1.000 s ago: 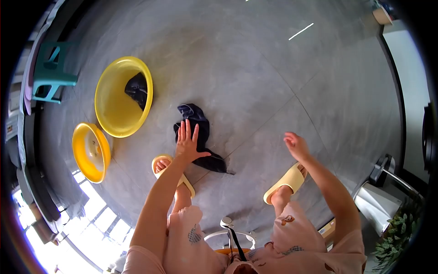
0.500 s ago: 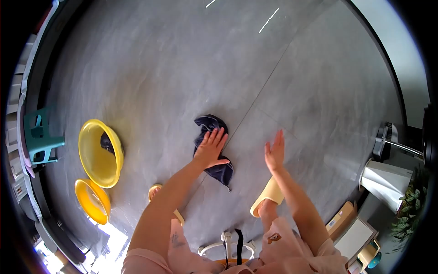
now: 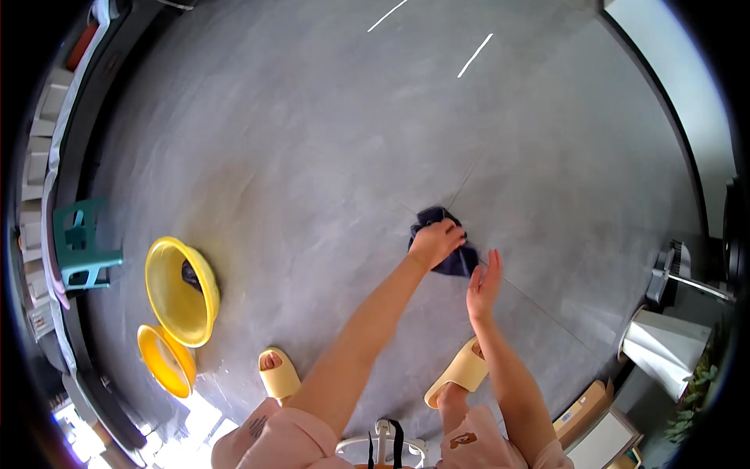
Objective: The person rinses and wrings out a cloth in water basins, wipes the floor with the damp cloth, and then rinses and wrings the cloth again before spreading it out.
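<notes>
A dark navy cloth [image 3: 457, 264] lies bunched up on the grey floor in front of me. From above, my left hand [image 3: 437, 241] presses on it with curled fingers that grip its upper folds. Close to the cloth's lower right corner is my right hand [image 3: 484, 293], its fingers stretched out and nothing in them.
On the left stand a large yellow basin [image 3: 160, 316] with a dark item inside, a smaller orange-yellow basin [image 3: 148, 356] and a teal stool [image 3: 90, 256]. A white bin [image 3: 664, 340] and a cardboard box [image 3: 584, 408] are at the right. Yellow slippers [image 3: 280, 379] are on my feet.
My left hand has moved right with the cloth, its flat fingers now curled. The cloth has gone from stretched out to bunched. My right hand has shifted slightly toward me, staying open.
</notes>
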The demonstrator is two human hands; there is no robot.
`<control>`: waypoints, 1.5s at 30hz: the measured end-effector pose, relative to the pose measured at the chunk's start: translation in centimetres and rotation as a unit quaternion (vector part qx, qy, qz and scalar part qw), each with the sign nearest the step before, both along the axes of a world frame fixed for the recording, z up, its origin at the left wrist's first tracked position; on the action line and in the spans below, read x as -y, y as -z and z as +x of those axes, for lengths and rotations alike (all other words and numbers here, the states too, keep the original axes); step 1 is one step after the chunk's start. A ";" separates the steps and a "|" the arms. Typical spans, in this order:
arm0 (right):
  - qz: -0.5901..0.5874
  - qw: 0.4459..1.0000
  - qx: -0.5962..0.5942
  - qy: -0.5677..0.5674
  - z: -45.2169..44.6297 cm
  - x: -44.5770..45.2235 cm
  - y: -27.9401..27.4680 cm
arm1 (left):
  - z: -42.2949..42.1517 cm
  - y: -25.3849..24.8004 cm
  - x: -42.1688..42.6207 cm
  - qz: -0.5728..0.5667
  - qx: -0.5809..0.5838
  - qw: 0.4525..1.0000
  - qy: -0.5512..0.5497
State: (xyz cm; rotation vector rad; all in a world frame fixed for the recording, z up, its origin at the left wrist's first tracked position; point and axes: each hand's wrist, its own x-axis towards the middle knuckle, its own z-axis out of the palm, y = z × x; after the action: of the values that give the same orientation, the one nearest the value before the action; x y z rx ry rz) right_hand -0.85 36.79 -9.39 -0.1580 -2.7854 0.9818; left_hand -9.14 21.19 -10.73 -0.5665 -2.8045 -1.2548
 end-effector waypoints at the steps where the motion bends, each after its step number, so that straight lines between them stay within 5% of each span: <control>1: -0.002 1.000 0.003 -0.022 -0.3 0.6 -0.3 | -0.6 -0.9 0.8 0.088 0.081 0.991 -0.053; 3: -0.007 0.998 0.003 -0.057 -1.1 2.0 -0.9 | -0.5 -2.7 4.2 0.226 0.310 0.903 -0.195; 6: -0.015 0.995 0.021 -0.095 -2.2 5.3 -1.2 | 0.4 -0.7 12.3 0.359 0.368 0.782 -0.352; 8: -0.022 0.991 0.037 -0.127 -2.7 7.2 -0.7 | 0.8 -2.3 17.7 0.215 0.270 0.852 -0.395; 9: 0.026 0.987 0.027 -0.158 -2.9 8.1 -0.9 | 1.2 -2.9 19.5 0.012 0.227 0.883 -0.412; 11: 0.124 0.968 0.007 -0.218 -3.2 9.5 -1.3 | 1.7 -3.2 20.5 -0.263 -0.053 0.882 -0.387; 13: 0.171 0.940 0.034 -0.294 -2.9 10.4 -0.7 | 2.1 -3.2 20.6 -0.395 0.016 0.908 -0.142; 17: 0.218 0.906 0.106 -0.348 -2.7 10.6 0.2 | 2.6 -0.5 24.7 -0.429 0.006 0.897 -0.107; 21: 0.238 0.876 0.183 -0.378 -3.2 10.3 -0.6 | -0.9 0.5 32.7 -0.386 0.042 0.816 -0.428; 25: 0.254 0.866 0.206 -0.378 -3.3 10.6 -1.0 | -8.7 1.9 35.9 -0.291 0.096 0.754 -0.581; 27: 0.253 0.863 0.222 -0.376 -3.3 10.6 -1.2 | -12.8 0.5 35.0 -0.315 0.152 0.761 -0.547; 31: 0.229 0.870 0.230 -0.372 -3.5 10.5 -1.9 | -18.1 0.6 23.8 -0.391 0.098 0.860 -0.313; 37: 0.105 0.910 0.152 -0.371 -3.8 9.1 -0.9 | -13.6 -1.0 6.4 -0.328 0.066 0.941 -0.048; 40: -0.059 0.944 0.079 -0.316 -2.5 7.5 -1.0 | -8.3 -1.5 1.2 -0.321 0.008 0.941 0.104; 43: -0.046 0.925 0.117 -0.358 0.4 5.6 -2.7 | -0.1 0.2 0.9 -0.166 0.008 0.949 0.267; 45: -0.082 0.941 0.025 -0.327 2.7 5.4 -3.3 | 1.0 -0.6 4.3 -0.199 -0.010 0.925 0.325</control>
State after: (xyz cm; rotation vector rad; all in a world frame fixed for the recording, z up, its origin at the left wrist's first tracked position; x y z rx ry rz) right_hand 1.85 31.44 -6.12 0.7799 -2.8401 1.3526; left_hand -8.14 16.94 -10.14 -1.6181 -2.9609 -0.6741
